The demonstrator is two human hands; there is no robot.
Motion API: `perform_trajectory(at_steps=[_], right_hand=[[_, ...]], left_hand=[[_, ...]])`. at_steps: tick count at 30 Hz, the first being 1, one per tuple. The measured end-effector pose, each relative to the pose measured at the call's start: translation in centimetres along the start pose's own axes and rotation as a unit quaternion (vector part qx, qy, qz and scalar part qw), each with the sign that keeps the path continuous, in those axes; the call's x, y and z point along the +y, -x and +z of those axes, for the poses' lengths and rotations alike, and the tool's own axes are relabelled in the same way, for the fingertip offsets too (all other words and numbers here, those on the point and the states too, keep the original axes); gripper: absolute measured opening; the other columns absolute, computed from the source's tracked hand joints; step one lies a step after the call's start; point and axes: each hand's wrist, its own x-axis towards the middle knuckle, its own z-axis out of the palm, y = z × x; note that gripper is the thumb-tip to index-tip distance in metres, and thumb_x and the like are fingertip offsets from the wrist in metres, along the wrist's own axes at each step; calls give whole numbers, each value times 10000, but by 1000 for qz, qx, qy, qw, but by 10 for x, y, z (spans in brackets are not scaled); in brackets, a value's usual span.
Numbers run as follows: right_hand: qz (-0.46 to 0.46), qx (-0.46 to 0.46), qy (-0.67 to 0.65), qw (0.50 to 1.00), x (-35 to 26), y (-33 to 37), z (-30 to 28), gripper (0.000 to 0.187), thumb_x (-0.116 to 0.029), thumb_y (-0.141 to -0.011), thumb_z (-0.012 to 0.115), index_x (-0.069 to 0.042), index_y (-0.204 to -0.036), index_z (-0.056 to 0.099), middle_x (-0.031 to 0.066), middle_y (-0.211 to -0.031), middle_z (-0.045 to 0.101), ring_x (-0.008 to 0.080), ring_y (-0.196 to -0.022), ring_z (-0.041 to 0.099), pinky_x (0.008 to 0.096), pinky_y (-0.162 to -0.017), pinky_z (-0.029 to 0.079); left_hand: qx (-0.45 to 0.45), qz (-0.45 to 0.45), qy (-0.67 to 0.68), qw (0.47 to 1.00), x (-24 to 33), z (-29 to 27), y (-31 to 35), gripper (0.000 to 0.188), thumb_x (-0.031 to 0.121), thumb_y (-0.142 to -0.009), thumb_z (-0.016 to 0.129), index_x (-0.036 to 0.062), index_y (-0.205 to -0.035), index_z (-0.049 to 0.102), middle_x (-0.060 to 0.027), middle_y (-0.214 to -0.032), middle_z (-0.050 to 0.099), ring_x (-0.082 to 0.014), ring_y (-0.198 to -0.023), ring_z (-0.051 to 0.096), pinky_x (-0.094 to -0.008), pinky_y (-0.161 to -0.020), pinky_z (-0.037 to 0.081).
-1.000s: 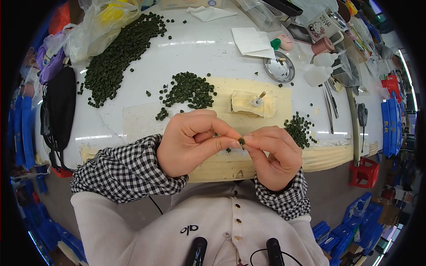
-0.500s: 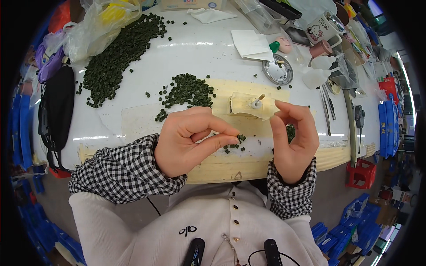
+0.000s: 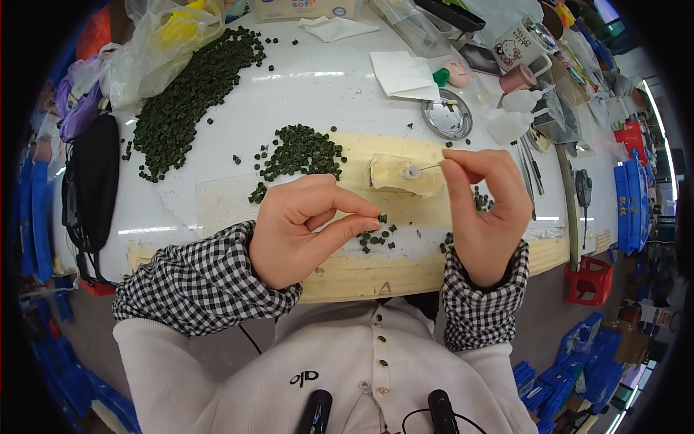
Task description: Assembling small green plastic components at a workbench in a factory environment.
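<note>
Between thumb and forefinger of my left hand [image 3: 296, 231] is a small dark green piece [image 3: 382, 218], held above several like it on the table. My right hand [image 3: 488, 217] is closed in a pinch on a thin stick [image 3: 429, 167]. The stick slants from my fingertips to a small whitish nozzle-like pot [image 3: 412, 173], which stands on a block wrapped in cream tape [image 3: 387, 172]. Left of the block lies a loose pile of green pieces [image 3: 300, 152]; a few others [image 3: 483, 199] lie partly hidden behind my right hand.
A larger heap of green pieces [image 3: 188, 108] spreads at the far left, beside plastic bags [image 3: 155, 54] and a black bag [image 3: 95, 181]. Farther right are white tissue [image 3: 405, 74], a round metal dish [image 3: 447, 116], squeeze bottles [image 3: 506, 129], a mug [image 3: 519, 47] and tweezers [image 3: 533, 168].
My right thumb and forefinger have closed on the stick, which leaned upright in the pot before and now slants toward my hand. My left hand has shifted slightly left with its green piece.
</note>
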Motion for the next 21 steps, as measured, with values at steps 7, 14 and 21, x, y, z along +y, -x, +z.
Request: perform_trajectory(at_steps=[7, 14, 21], right_hand=[[-24, -79, -194, 978, -9, 12, -2, 86, -33, -883, 568, 30, -941, 564, 100, -872, 611, 182, -768, 590, 278, -703, 475], [35, -125, -280, 951, -14, 16, 5, 90, -36, -923, 507, 35, -974, 525, 98, -877, 609, 133, -770, 623, 227, -676, 495], [13, -127, -253, 959, -13, 15, 6, 62, -10, -890, 548, 37, -930, 552, 104, -868, 600, 159, -759, 633, 236, -662, 513]], left_hand=[[-6, 19, -14, 1000, -1, -1, 0, 126, 62, -757, 719, 64, -880, 692, 45, -542, 328, -76, -510, 304, -245, -499, 251], [-16, 37, -16, 999, 0, -3, -2, 119, 77, -776, 704, 75, -895, 692, 13, -535, 364, -92, -493, 336, -255, -473, 274], [-6, 21, 0, 1000, 0, 0, -1, 135, 59, -752, 721, 71, -884, 696, 56, -536, 297, -77, -521, 283, -250, -513, 235]])
